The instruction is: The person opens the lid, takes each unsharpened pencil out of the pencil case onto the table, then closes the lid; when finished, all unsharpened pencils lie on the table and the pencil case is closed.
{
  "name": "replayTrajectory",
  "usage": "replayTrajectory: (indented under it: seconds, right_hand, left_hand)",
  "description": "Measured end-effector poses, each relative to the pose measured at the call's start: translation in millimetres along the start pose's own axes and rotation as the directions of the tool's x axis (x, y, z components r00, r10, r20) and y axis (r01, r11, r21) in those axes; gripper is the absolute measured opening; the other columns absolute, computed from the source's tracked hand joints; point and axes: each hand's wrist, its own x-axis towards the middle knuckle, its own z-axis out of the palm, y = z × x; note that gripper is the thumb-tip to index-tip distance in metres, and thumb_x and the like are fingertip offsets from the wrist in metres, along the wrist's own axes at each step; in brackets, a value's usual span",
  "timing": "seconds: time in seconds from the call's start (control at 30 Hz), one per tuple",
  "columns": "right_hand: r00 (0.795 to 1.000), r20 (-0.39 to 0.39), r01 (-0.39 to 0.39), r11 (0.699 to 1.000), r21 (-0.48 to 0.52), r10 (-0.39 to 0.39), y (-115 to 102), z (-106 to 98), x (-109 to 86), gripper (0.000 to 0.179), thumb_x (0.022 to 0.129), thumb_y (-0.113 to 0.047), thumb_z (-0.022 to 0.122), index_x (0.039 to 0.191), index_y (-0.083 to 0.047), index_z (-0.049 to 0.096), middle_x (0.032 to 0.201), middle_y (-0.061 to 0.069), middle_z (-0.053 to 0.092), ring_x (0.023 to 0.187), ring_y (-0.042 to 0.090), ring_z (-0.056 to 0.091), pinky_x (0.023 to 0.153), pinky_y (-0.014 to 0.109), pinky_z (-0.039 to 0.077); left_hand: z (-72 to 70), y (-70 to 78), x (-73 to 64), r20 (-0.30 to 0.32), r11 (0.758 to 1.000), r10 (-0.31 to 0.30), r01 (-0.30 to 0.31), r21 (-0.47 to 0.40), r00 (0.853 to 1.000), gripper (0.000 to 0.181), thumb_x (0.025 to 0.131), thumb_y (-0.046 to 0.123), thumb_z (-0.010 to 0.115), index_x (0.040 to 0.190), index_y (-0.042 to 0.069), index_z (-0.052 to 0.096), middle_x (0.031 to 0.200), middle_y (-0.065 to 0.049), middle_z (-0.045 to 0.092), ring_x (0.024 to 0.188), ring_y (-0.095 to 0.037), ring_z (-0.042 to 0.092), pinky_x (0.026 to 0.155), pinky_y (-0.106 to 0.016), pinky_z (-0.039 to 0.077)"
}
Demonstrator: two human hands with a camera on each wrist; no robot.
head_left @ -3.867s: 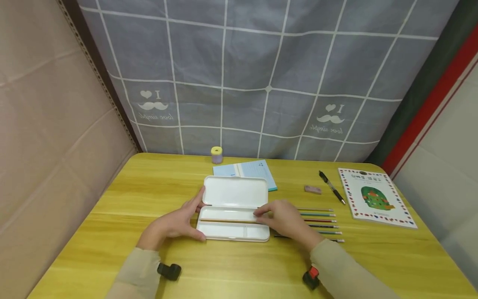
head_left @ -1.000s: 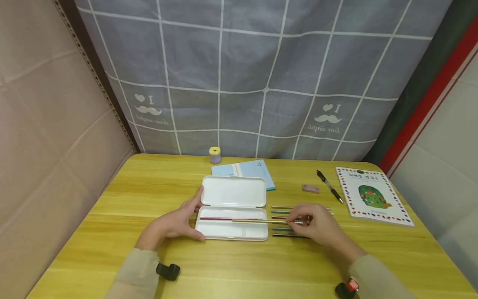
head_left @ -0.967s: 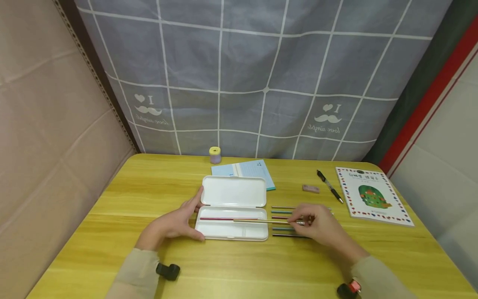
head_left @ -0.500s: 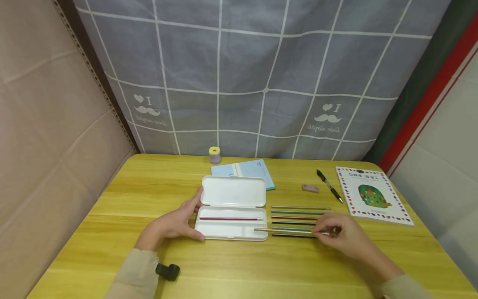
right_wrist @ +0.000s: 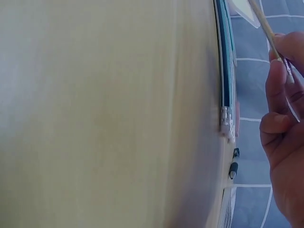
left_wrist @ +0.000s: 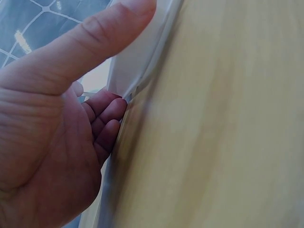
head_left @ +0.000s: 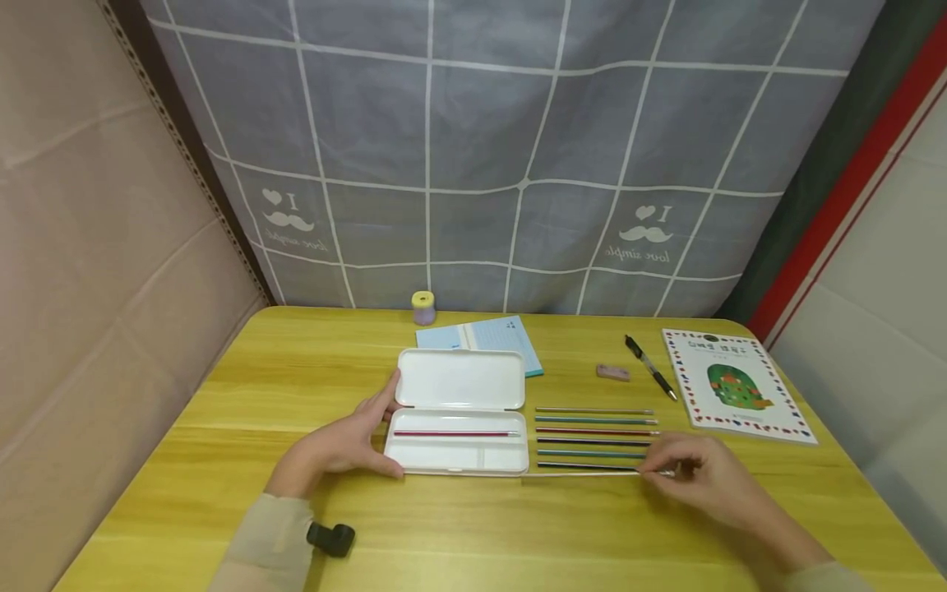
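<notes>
In the head view, an opened white pencil case [head_left: 436,457] lies mid-table, its lid [head_left: 462,379] tipped back. One red pencil [head_left: 455,433] lies inside. My left hand [head_left: 355,436] holds the case at its left side, thumb at the front corner; the left wrist view shows curled fingertips [left_wrist: 111,111] at the case's edge. Over on the right, my right hand [head_left: 703,477] pinches a gold pencil [head_left: 580,474] near its eraser end, in front of a row of several pencils [head_left: 592,441]. In the right wrist view, thumb and finger grip that pencil's end.
A blue notebook [head_left: 510,337] lies partly behind the lid, near a yellow-topped lilac container [head_left: 423,307]. Right of these are a pink eraser [head_left: 613,372], a black pen [head_left: 651,367] and a picture-covered book [head_left: 740,386]. A grid-patterned curtain [head_left: 473,164] hangs behind the table.
My right hand has carried the gold pencil from over the case rightward and toward me, to the front of the row. A red pencil now lies where a gold one lay. Left hand stays put.
</notes>
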Motion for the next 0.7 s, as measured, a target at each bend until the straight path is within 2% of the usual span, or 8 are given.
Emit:
replayTrajectory:
  seconds: [0.33,0.57,0.7]
  right_hand:
    - [0.999,0.006,-0.042,0.999,-0.028,0.042,4,-7,-12.3,0.032,0.082,0.013,0.08,0.095,-0.017,0.081,0.092,-0.003,0.074,0.072,0.008,0.058,0.053,0.025,0.041]
    - [0.998,0.016,-0.055,0.992,-0.109,0.057,6,-9,-16.2,0.032,0.081,0.008,0.084,0.095,-0.021,0.082,0.094,-0.006,0.075,0.076,0.006,0.061,0.056,0.023,0.042]
    - [0.999,0.027,-0.039,0.98,-0.197,0.045,7,-10,-16.9,0.034,0.079,0.005,0.087,0.094,-0.025,0.082,0.095,-0.01,0.075,0.084,0.004,0.065,0.067,0.015,0.047]
  left_hand:
    - [-0.6,3.6,-1.7,0.001,1.0,0.002,-0.002,0.013,1.0,0.147,0.077,0.035,0.095,0.165,0.013,-0.02,0.143,-0.005,0.046,0.132,-0.027,0.039,0.116,-0.059,0.027]
    - [-1.6,5.2,-2.9,-0.004,1.0,0.011,-0.011,0.023,1.0,0.146,0.077,0.033,0.095,0.164,0.011,-0.02,0.144,-0.006,0.047,0.132,-0.029,0.039,0.116,-0.061,0.026]
    - [-1.0,4.9,-2.6,-0.005,1.0,0.005,-0.005,0.028,1.0,0.146,0.077,0.036,0.095,0.165,0.012,-0.02,0.145,-0.006,0.047,0.133,-0.028,0.039,0.117,-0.06,0.026]
